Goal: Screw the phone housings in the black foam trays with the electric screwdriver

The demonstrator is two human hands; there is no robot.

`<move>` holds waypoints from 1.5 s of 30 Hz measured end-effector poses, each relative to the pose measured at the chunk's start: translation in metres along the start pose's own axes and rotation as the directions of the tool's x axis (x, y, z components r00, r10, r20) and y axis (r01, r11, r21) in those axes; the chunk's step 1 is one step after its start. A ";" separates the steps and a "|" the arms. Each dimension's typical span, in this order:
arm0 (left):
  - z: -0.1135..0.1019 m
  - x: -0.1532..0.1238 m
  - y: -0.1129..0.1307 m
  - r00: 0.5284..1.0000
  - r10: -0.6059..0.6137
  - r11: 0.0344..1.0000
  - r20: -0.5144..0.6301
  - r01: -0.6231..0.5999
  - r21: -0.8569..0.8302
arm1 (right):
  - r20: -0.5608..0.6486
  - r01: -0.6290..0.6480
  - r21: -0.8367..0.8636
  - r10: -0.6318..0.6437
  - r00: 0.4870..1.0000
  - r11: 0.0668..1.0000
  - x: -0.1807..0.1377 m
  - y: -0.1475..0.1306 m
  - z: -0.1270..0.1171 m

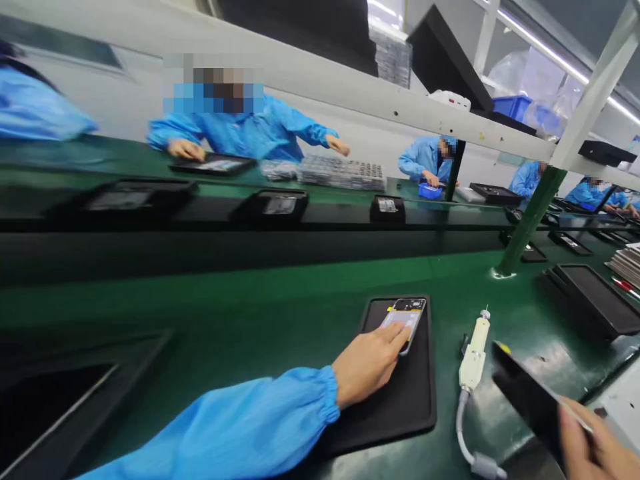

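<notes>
My left hand [367, 363], in a blue sleeve, reaches over a black tray [415, 403]. Its outstretched fingers lie on an opened smartphone [414, 317], whose inner parts and a yellow strip show near the top. The fingers cover the phone's lower part; my left thumb is hard to make out. At the lower right, my right hand [593, 437] grips a thin, dark, flat panel [533, 400] by its near end, a yellow spot at its far corner. The panel is blurred and tilted above the bench. Between both hands lies a cream electric screwdriver [475, 353].
The screwdriver's grey cable [463, 427] runs toward the front edge. Stacked black trays [595, 300] stand at the right, near a green post [533, 220]. Beyond, trays with phones [283, 205] sit in a row. A co-worker [240, 130] in blue sits across.
</notes>
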State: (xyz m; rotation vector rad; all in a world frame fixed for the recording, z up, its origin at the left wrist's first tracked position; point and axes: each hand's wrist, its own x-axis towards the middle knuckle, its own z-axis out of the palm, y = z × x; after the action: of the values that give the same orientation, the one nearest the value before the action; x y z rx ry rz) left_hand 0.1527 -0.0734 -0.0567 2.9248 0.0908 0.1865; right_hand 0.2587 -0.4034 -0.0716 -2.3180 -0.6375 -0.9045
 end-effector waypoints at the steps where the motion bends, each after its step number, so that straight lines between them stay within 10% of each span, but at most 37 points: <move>1: -0.005 -0.002 -0.004 0.996 -0.054 0.996 -0.068 0.048 -0.079 | -0.014 0.107 0.067 -0.106 0.994 0.992 0.003 -0.024 0.010; 5: -0.023 -0.007 -0.034 0.857 -0.444 0.807 -0.263 0.254 -0.533 | -0.078 0.508 0.303 -0.511 0.856 0.806 0.025 -0.123 0.060; 9: -0.032 -0.013 -0.066 0.610 -0.786 0.275 -0.105 0.193 -0.942 | 0.006 0.646 0.266 -0.672 0.741 0.715 0.021 -0.180 0.108; 18: -0.043 -0.036 -0.078 0.583 -0.801 -0.111 0.140 0.085 -0.990 | 0.272 0.409 0.446 -0.556 0.785 0.796 -0.033 -0.188 0.149; 21: -0.045 -0.036 -0.058 0.632 -0.774 0.038 -0.031 -0.002 -0.999 | 0.447 -0.145 0.679 -0.249 0.859 0.719 -0.010 -0.180 0.126; 24: -0.035 -0.035 -0.029 0.722 -0.545 0.550 -0.426 -0.075 -0.832 | 0.702 -0.693 0.702 0.007 0.712 0.165 0.023 -0.177 0.098; 26: -0.024 -0.034 -0.007 0.785 -0.107 0.819 -0.610 -0.279 -0.502 | 0.771 -0.754 0.630 0.029 0.637 -0.183 0.041 -0.174 0.084; 29: -0.013 -0.031 0.022 0.731 0.462 0.780 -0.502 -0.605 -0.162 | 0.760 -0.680 0.644 0.188 0.623 -0.350 0.057 -0.161 0.073; 31: -0.011 -0.029 0.036 0.767 0.525 0.755 -0.369 -0.620 -0.213 | 0.745 -0.657 0.667 0.298 0.598 -0.350 0.061 -0.144 0.067; 34: -0.012 -0.020 0.053 0.933 0.244 0.734 -0.264 -0.356 -0.578 | 0.707 -0.631 0.707 0.352 0.614 -0.320 0.061 -0.117 0.056; 36: -0.013 -0.009 0.063 0.994 0.069 0.501 -0.080 -0.104 -0.859 | 0.671 -0.612 0.740 0.373 0.640 -0.281 0.061 -0.103 0.048; 39: -0.015 0.008 0.085 0.947 0.218 0.187 0.236 0.197 -0.963 | 0.617 -0.593 0.778 0.428 0.660 -0.207 0.061 -0.090 0.038; 42: -0.011 0.020 0.114 0.944 0.222 0.363 0.245 0.153 -0.919 | 0.373 -0.507 0.861 0.624 0.687 0.044 0.058 -0.079 0.028; 45: 0.005 0.027 0.142 0.975 0.223 0.616 0.017 -0.127 -0.777 | 0.107 -0.481 0.782 0.676 0.729 0.395 0.051 -0.061 0.016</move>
State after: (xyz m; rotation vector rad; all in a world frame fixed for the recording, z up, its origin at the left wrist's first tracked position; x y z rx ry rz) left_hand 0.1872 -0.2114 -0.0285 2.0485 -0.2452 0.0591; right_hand 0.2626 -0.3378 -0.0246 -1.4023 -0.0113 -0.3916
